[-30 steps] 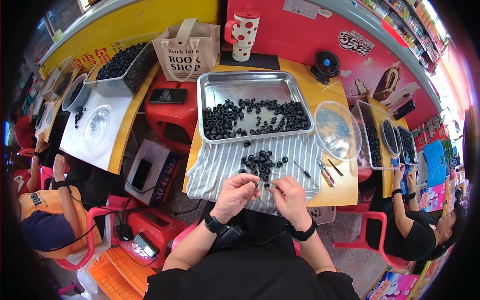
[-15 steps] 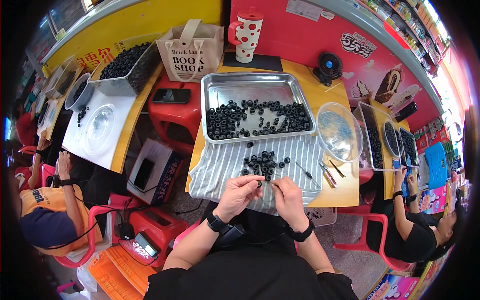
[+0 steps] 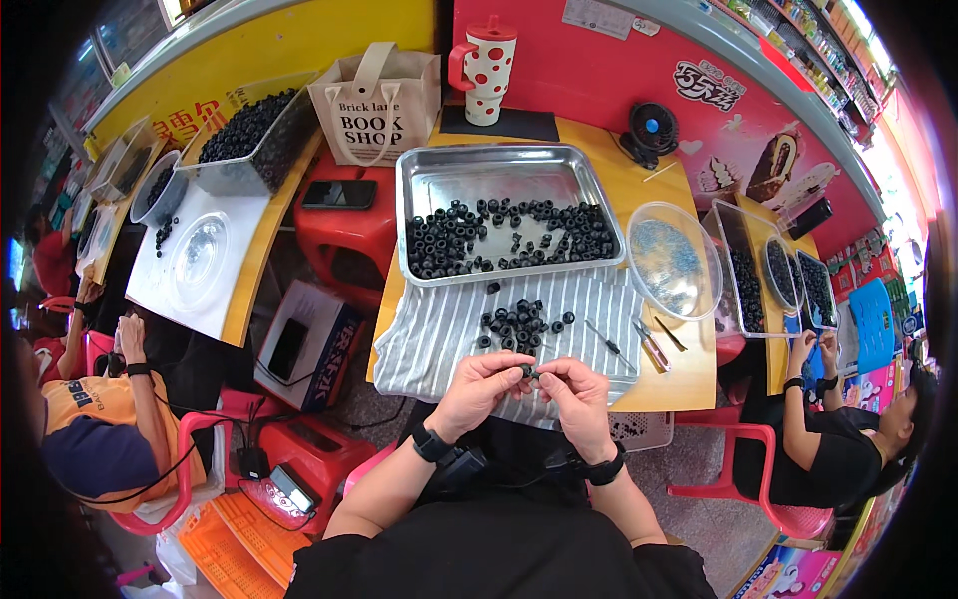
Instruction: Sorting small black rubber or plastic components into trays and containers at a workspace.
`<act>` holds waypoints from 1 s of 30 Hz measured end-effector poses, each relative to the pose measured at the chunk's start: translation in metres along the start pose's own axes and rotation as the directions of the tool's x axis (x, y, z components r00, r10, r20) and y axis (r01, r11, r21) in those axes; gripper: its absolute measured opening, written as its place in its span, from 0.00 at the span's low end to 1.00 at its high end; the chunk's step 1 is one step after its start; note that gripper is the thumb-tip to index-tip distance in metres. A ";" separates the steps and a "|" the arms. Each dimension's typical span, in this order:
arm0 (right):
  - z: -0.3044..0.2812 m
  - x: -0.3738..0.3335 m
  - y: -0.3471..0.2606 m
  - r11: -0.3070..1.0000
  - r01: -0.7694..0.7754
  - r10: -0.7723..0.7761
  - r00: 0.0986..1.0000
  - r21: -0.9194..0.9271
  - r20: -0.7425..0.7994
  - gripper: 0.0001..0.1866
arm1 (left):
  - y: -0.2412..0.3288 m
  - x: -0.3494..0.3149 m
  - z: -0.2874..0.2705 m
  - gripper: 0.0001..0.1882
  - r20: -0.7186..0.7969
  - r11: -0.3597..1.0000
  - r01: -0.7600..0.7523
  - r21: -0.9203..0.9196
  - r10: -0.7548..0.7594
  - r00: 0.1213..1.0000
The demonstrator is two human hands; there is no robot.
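Observation:
Between the thumb and fingers of my left hand (image 3: 479,392) is a small black ring-shaped part (image 3: 528,370). My right hand (image 3: 579,399) pinches at the right side of the same part, and the fingertips hide some of it. Both hands are over the near edge of a grey-and-white striped cloth (image 3: 419,344). Just beyond them lies a loose pile of similar black parts (image 3: 515,325). Behind the pile, a shallow metal tray (image 3: 489,175) holds many more along its near half.
Right of the pile lie a thin dark-handled tool (image 3: 611,345), a wider-handled tool (image 3: 654,351) and a slim dark tool (image 3: 672,335). A clear round lid (image 3: 671,225) overlaps the tray's right side. A spotted tumbler (image 3: 489,75) and small fan (image 3: 653,132) stand behind. People sit at both sides.
My right hand has turned and its fingers have come up against the black part beside my left fingertips. The view has shifted slightly.

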State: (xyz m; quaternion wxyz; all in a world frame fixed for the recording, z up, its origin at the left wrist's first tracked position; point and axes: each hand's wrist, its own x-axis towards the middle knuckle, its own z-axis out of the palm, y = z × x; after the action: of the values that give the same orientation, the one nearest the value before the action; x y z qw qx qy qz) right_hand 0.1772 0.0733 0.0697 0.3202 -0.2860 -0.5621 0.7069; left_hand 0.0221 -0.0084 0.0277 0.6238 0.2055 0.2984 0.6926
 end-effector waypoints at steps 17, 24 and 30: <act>0.009 0.000 0.007 0.993 -0.056 0.059 0.998 0.100 -0.033 0.03 | -0.002 -0.001 0.001 0.12 -0.009 0.983 -0.094 0.160 0.096 0.995; 0.011 0.000 0.018 0.982 -0.050 0.064 0.995 0.180 -0.073 0.02 | -0.004 -0.002 0.000 0.12 -0.018 0.978 -0.124 0.166 0.129 0.991; 0.015 -0.001 0.022 0.977 -0.036 0.058 0.993 0.210 -0.100 0.02 | -0.005 -0.003 0.004 0.11 -0.040 0.969 -0.167 0.182 0.177 0.983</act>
State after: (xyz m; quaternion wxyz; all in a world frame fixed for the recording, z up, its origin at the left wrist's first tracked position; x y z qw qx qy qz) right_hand 0.1634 0.0595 0.0510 0.3607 -0.3013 -0.4603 0.7532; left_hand 0.0289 -0.0102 0.0275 0.5319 0.2660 0.3573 0.7201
